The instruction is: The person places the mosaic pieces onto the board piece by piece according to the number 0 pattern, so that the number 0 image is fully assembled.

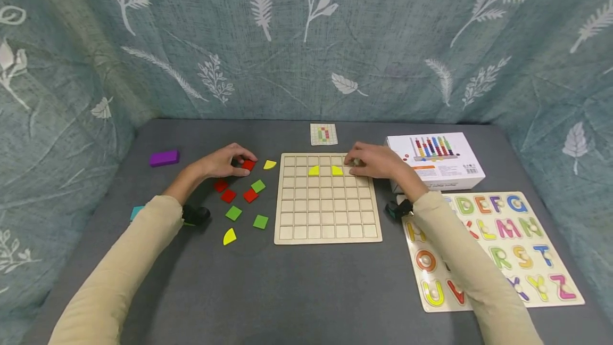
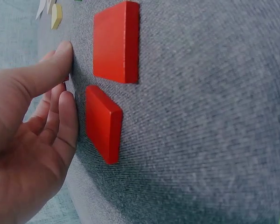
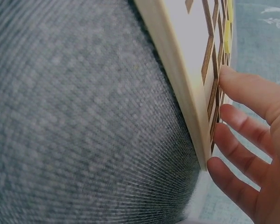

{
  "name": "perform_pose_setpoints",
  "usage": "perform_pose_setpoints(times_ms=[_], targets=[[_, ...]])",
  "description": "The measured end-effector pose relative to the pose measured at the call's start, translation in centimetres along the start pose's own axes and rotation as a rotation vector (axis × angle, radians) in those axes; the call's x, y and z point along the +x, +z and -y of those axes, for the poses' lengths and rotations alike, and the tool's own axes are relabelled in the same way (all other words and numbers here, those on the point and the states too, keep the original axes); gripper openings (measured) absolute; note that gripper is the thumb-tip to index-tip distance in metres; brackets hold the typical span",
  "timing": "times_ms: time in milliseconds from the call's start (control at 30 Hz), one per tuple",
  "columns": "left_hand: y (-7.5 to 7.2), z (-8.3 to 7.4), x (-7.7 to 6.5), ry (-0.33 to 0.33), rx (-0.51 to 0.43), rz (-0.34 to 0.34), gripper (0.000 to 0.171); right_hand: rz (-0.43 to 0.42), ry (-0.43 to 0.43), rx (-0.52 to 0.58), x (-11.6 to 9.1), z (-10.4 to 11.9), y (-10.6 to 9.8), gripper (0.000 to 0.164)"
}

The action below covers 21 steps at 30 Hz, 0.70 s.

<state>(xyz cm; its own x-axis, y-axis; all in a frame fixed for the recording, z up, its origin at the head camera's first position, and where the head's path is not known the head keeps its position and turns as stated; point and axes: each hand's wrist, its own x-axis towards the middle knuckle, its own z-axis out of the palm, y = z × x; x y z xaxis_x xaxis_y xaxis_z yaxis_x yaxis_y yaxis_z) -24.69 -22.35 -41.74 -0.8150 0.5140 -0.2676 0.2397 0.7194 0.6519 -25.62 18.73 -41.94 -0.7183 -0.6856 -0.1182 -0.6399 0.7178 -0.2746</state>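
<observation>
My left hand (image 1: 221, 164) pinches a red square tile (image 1: 248, 165) between thumb and fingertips, close over the table left of the board. Two more red tiles, one of them this red tile (image 2: 101, 123), lie right by that hand in the left wrist view. The wooden grid board (image 1: 327, 236) lies flat in the middle, with a yellow quarter-round (image 1: 313, 171) and another yellow quarter-round (image 1: 337, 171) in its second row. At the board's upper right corner rests my right hand (image 1: 375, 161), its fingers loosely bent and the fingertips (image 3: 219, 167) at the edge.
Green tiles, such as this green tile (image 1: 233, 213), and yellow quarter-rounds (image 1: 229, 236) lie scattered left of the board. A pattern card (image 1: 323, 134) sits behind it. Rightward are a white box (image 1: 436, 161) and an alphabet puzzle (image 1: 507, 252). A purple block (image 1: 164, 158) lies far left.
</observation>
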Motion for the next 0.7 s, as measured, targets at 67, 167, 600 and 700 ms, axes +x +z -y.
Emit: perform_pose_setpoints(times_ms=[67,167,600,700], targets=[[0.03,-0.03,0.02,0.003,0.013,-0.012,0.036,0.001,0.001,0.0,0.05,0.0,0.03,0.027],[0.11,-0.04,0.0,0.015,0.031,-0.027,0.035,-0.001,0.004,0.0,0.08,-0.01,0.06,0.027],[0.11,-0.22,0.0,0.006,0.046,-0.027,0.035,0.009,0.02,0.006,0.15,-0.05,-0.04,0.027],[0.16,-0.31,0.18,0.006,0.054,-0.024,0.035,0.014,0.022,0.011,0.02,-0.11,-0.12,0.027]])
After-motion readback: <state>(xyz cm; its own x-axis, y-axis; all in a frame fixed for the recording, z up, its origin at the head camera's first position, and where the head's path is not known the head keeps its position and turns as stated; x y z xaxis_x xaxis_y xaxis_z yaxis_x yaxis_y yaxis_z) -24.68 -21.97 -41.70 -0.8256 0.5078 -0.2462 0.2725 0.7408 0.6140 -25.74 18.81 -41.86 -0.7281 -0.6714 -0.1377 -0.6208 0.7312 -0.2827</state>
